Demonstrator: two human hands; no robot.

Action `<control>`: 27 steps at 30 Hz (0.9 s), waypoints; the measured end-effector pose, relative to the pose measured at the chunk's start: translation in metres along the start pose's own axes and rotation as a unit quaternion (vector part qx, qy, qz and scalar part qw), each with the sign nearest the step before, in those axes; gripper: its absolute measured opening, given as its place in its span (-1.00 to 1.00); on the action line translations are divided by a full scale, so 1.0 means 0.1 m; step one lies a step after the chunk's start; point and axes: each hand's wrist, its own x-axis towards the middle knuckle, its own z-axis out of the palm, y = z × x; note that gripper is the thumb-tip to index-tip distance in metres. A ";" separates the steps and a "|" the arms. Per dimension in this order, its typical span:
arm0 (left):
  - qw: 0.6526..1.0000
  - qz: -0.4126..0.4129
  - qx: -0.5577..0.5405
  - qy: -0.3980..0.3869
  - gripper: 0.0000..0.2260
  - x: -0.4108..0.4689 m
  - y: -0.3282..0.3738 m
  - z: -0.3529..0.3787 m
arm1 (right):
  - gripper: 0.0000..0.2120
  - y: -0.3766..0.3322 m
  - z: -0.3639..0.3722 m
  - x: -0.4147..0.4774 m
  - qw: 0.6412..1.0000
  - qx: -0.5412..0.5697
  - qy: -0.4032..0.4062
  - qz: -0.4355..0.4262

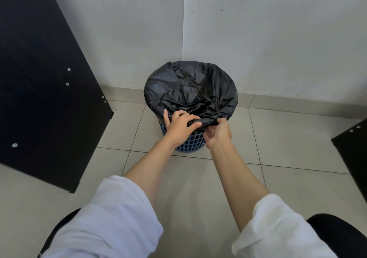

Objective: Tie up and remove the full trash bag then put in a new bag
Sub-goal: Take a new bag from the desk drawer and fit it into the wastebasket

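- Left hand [179,126] gripped the rolled-up near edge of the black trash bag [190,87], thumb under the roll, one finger straight against the bag.
- Right hand [218,133] pinched the same roll just beside the left, fingers curled round it.
- Black panel [39,79] stood at 9 o'clock of the bin.
- Bag sat in the blue bin [190,143], on the tiled floor [288,138] at the person's 12 o'clock, in the wall corner; bag edge gathered at the bin's 6 o'clock.
- Second dark panel [353,152] at 3 o'clock, cut by the frame edge.
- White sleeves [111,218] covered both upper arms at 6 o'clock.
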 end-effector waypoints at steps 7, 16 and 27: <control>1.000 -0.001 0.000 -0.023 -0.71 0.00 0.03 -0.06 | -0.65 -0.01 0.03 0.01 1.000 -0.008 -0.020 0.022; 1.000 -0.004 -0.001 -0.025 -0.71 0.01 0.03 -0.06 | -0.58 -0.16 0.16 -0.02 0.991 -0.082 -0.044 0.095; 0.952 -0.158 0.040 0.261 -0.58 0.14 -0.12 -0.12 | -0.64 -0.15 0.24 0.02 0.977 -0.202 0.001 0.062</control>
